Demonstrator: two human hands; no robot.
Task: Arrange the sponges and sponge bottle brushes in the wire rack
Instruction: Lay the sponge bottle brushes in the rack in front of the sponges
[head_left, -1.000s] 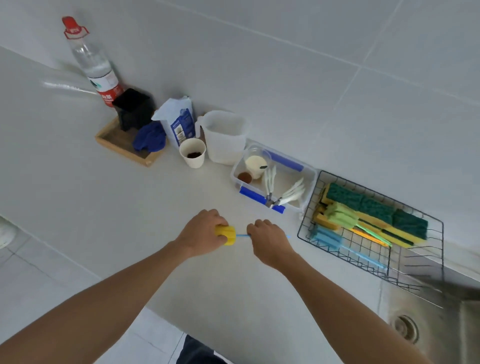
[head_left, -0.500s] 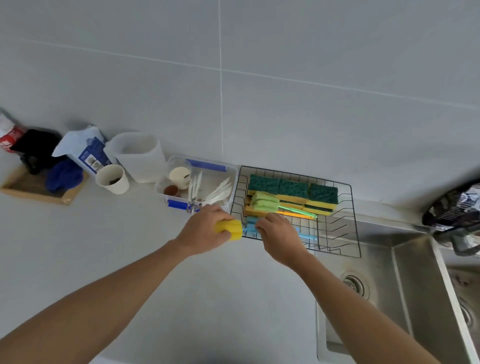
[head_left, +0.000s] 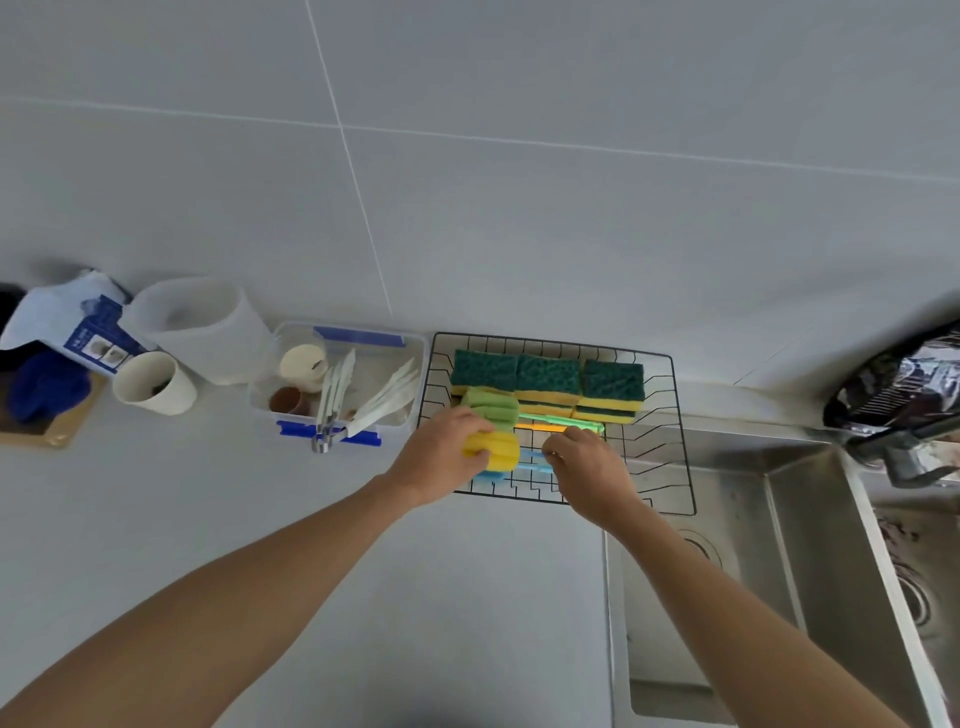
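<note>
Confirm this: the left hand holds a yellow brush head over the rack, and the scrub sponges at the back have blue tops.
Wrong on one count. The head view shows the sponges have green tops. The rest stands: the left hand holds the yellow brush head over the rack.

Black wire rack (head_left: 680, 415) on the worktop beside the sink, three green-and-yellow sponges (head_left: 548, 382) in a row along its back, green-headed brush (head_left: 491, 406) lying before them, yellow-headed brush (head_left: 497, 451) over the rack's front-left, blue handle crosswise
</note>
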